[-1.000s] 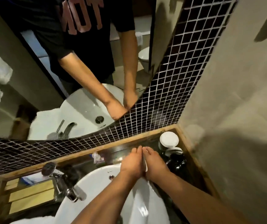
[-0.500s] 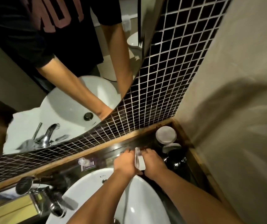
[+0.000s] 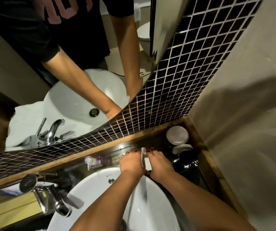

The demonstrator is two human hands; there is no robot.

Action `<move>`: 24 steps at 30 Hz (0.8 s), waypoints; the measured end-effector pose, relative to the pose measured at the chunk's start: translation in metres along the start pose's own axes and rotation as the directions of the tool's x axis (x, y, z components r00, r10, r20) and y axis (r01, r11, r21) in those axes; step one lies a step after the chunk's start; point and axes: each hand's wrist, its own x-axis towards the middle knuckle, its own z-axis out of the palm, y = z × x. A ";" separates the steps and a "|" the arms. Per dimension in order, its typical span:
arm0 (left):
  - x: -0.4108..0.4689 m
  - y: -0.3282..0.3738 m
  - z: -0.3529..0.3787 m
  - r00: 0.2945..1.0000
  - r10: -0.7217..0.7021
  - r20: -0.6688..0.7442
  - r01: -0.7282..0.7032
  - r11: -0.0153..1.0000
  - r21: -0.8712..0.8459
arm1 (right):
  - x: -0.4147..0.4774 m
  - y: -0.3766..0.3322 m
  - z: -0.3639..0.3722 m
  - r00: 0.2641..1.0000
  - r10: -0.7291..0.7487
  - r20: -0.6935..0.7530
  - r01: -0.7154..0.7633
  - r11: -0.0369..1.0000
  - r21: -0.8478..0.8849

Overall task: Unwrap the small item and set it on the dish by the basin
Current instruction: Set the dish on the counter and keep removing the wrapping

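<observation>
A small white wrapped item (image 3: 146,160) is pinched between my left hand (image 3: 130,163) and my right hand (image 3: 160,164), held just above the dark counter behind the white basin (image 3: 100,184). Fingers of both hands close on its edges, and its lower part is hidden between my palms. I cannot make out a dish for certain; a shallow white piece (image 3: 182,148) lies at the right, beside a round white lid (image 3: 177,135).
A chrome tap (image 3: 57,202) stands at the basin's left, with yellow boxes (image 3: 15,209) beyond it. A small clear bottle (image 3: 92,161) lies behind the basin. Dark glossy containers (image 3: 186,162) fill the right corner by the beige wall. Mirror and black mosaic tiles rise behind.
My hands moved from pressed together over the basin's rim to slightly apart, exposing the white item between them. The view shifted closer and leftward toward the counter.
</observation>
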 end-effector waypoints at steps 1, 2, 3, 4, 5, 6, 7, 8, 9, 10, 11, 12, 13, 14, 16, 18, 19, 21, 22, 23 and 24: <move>0.001 0.000 0.000 1.000 -0.003 0.000 0.003 1.000 0.003 | 0.001 0.001 0.001 1.000 0.003 0.002 -0.003 1.000 0.000; 0.002 0.000 0.000 1.000 -0.002 0.000 0.002 1.000 0.006 | 0.002 0.001 0.002 1.000 0.008 0.006 -0.007 1.000 -0.003; 0.003 0.000 0.001 1.000 0.001 0.004 -0.001 1.000 0.010 | 0.003 0.002 0.003 1.000 0.013 0.012 -0.013 1.000 -0.009; 0.004 0.000 0.002 1.000 0.001 0.009 -0.001 1.000 0.013 | 0.004 0.003 0.005 1.000 0.017 0.018 -0.016 1.000 -0.016; 0.004 0.000 0.003 1.000 0.000 0.010 0.000 1.000 0.014 | 0.004 0.004 0.007 1.000 0.018 0.022 -0.018 1.000 -0.023; 0.004 0.001 0.005 1.000 -0.002 0.010 0.002 1.000 0.014 | 0.005 0.004 0.009 1.000 0.018 0.023 -0.017 1.000 -0.026; 0.003 0.001 0.006 1.000 -0.002 0.009 0.001 1.000 0.018 | 0.005 0.004 0.010 1.000 0.016 0.025 -0.015 1.000 -0.022; 0.002 0.002 0.006 1.000 0.002 0.008 -0.002 1.000 0.026 | 0.004 0.004 0.011 1.000 0.010 0.021 -0.010 1.000 -0.014; 0.001 0.002 0.006 1.000 0.006 0.007 -0.007 0.999 0.034 | 0.004 0.005 0.012 1.000 0.005 0.015 -0.005 1.000 -0.001; -0.001 0.002 0.007 1.000 0.008 0.008 -0.008 0.999 0.035 | 0.002 0.005 0.013 1.000 0.003 0.009 -0.003 1.000 0.014; -0.005 0.002 0.006 1.000 0.006 0.007 -0.006 1.000 0.027 | -0.001 0.004 0.014 1.000 0.005 -0.004 -0.005 1.000 0.028; -0.008 0.001 0.005 1.000 0.002 -0.001 -0.002 1.000 0.013 | -0.004 0.004 0.014 1.000 0.009 -0.029 -0.007 0.999 0.038; -0.013 0.000 0.004 1.000 -0.002 -0.012 0.001 1.000 -0.004 | -0.009 0.003 0.014 0.998 0.011 -0.060 -0.008 0.999 0.044; -0.019 0.001 0.002 1.000 -0.005 -0.027 0.004 1.000 -0.026 | -0.015 0.002 0.014 0.996 0.009 -0.088 -0.005 0.999 0.051; -0.034 0.004 -0.001 0.998 0.004 -0.062 -0.008 0.997 -0.071 | -0.030 0.002 0.014 0.995 0.009 -0.100 0.000 0.997 0.083; -0.048 0.009 -0.003 0.995 0.023 -0.092 -0.033 0.993 -0.114 | -0.048 0.006 0.014 0.997 0.030 -0.068 -0.021 0.992 0.128; -0.056 0.013 -0.004 0.995 0.035 -0.098 -0.047 0.991 -0.127 | -0.058 0.009 0.013 0.997 0.041 -0.064 -0.032 0.989 0.143; -0.071 0.025 -0.004 0.994 0.067 -0.088 -0.077 0.990 -0.118 | -0.080 0.019 0.011 0.995 0.060 -0.084 -0.046 0.986 0.161; -0.077 0.031 -0.003 0.993 0.085 -0.080 -0.094 0.990 -0.108 | -0.089 0.024 0.012 0.993 0.071 -0.091 -0.055 0.985 0.165; -0.084 0.039 -0.001 0.991 0.112 -0.072 -0.119 0.988 -0.096 | -0.100 0.031 0.014 0.992 0.087 -0.094 -0.071 0.984 0.164; -0.090 0.046 0.002 0.987 0.148 -0.067 -0.153 0.985 -0.077 | -0.111 0.038 0.018 0.989 0.110 -0.098 -0.093 0.983 0.161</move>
